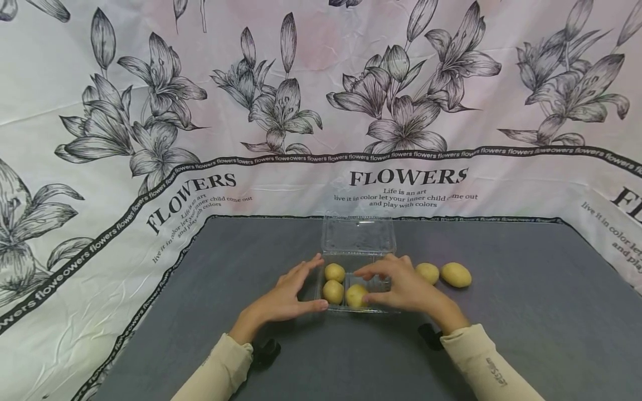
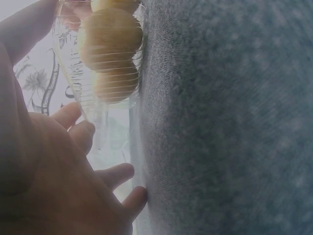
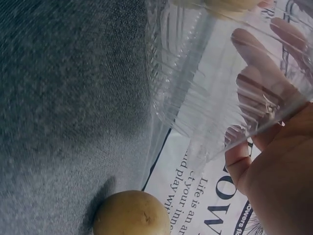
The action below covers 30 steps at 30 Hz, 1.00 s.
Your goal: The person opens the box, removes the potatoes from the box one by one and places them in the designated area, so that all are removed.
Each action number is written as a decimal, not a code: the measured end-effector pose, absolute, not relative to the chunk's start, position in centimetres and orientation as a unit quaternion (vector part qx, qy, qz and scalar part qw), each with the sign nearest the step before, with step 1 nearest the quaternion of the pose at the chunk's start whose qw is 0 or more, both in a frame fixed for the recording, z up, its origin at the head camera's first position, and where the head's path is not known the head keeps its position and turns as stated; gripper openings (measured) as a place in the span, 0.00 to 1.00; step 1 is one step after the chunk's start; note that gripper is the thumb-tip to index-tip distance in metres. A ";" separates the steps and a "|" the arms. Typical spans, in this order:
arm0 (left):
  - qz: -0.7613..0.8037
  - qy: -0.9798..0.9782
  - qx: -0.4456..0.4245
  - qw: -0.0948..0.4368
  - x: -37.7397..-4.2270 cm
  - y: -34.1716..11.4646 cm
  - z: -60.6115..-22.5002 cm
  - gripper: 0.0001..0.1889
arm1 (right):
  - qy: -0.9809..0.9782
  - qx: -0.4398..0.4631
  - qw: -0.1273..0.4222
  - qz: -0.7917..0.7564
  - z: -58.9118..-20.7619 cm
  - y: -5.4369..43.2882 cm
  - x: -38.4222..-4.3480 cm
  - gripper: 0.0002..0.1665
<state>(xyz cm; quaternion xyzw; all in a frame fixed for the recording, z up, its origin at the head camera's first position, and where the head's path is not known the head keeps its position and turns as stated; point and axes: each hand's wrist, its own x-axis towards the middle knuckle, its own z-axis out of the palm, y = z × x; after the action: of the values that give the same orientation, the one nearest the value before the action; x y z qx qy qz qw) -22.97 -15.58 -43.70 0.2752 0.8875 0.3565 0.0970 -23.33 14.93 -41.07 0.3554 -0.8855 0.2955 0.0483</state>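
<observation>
A clear plastic clamshell box (image 1: 383,285) stands on the table with its lid (image 1: 358,236) raised at the back. Two potatoes, one (image 1: 334,272) behind the other (image 1: 333,292), fill its left side, and a third potato (image 1: 356,296) lies front centre. My left hand (image 1: 286,298) spreads along the box's left wall, thumb at the front corner. Over the right half reaches my right hand (image 1: 401,284), its thumb tip at the third potato and its fingers extended above it. Seen through the plastic in the right wrist view, those fingers (image 3: 261,68) stand apart from the potato (image 3: 230,6).
Two more potatoes, one (image 1: 428,273) partly behind my right hand and another (image 1: 456,275) beside it, lie right of the box. The grey tabletop (image 1: 541,312) extends to both sides. A flower-printed cloth (image 1: 301,189) hangs behind it.
</observation>
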 end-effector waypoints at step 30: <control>0.354 0.889 0.276 0.093 -23.0 -15.6 -43.8 0.48 | -0.883 0.361 0.005 0.300 -41.6 14.3 -23.7 0.27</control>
<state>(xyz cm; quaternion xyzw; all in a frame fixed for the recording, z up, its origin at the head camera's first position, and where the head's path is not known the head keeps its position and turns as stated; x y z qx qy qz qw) -23.00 -15.57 -43.79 0.2761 0.8886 0.3542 0.0931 -23.68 14.31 -41.62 0.3608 -0.8831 0.3000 0.0051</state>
